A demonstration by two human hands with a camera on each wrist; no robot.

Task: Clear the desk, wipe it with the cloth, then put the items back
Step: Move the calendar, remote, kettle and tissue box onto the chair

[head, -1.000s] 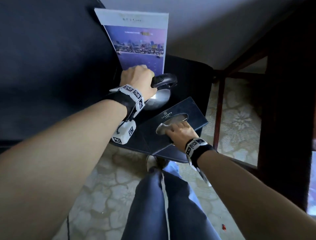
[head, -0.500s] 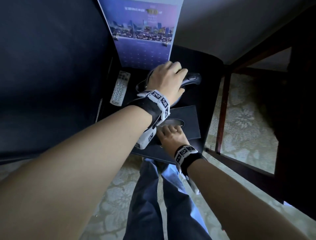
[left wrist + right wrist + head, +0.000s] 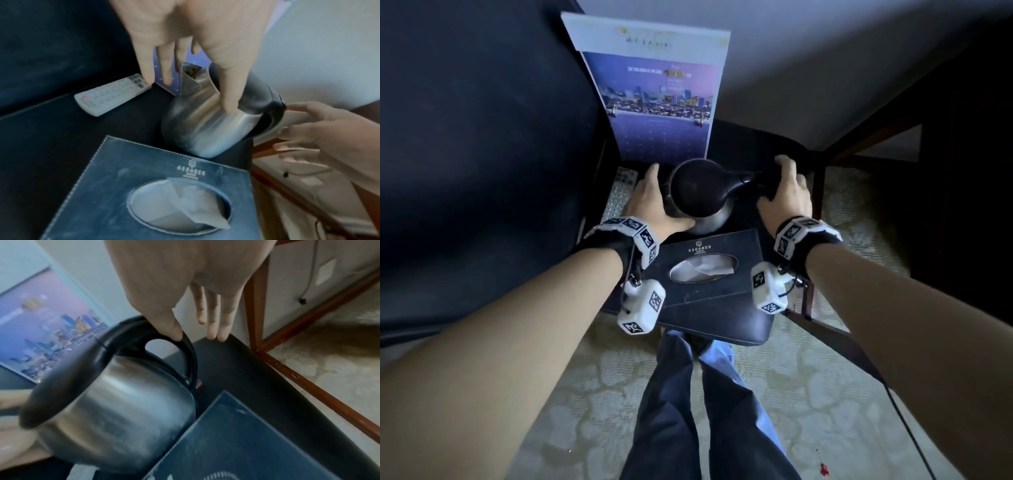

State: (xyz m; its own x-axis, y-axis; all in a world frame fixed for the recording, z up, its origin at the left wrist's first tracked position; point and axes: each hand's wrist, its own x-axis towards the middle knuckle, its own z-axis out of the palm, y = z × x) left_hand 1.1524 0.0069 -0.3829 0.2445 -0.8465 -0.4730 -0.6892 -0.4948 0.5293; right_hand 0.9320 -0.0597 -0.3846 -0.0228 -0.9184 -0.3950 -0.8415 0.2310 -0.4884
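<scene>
The right hand (image 3: 786,195) has left the tissue box (image 3: 709,274) and now reaches the kettle's black handle (image 3: 185,353), thumb resting on it, fingers fairly straight and spread, not closed round it; the left hand (image 3: 654,202) has shifted from the handle to the steel kettle (image 3: 700,192), thumb and fingers splayed wide against its left flank; the kettle stands mid-desk, behind the tissue box, which lies at the front edge of the dark desk (image 3: 784,147); a remote control (image 3: 113,95) lies along the left edge; a calendar (image 3: 654,92) stands propped at the back edge.
</scene>
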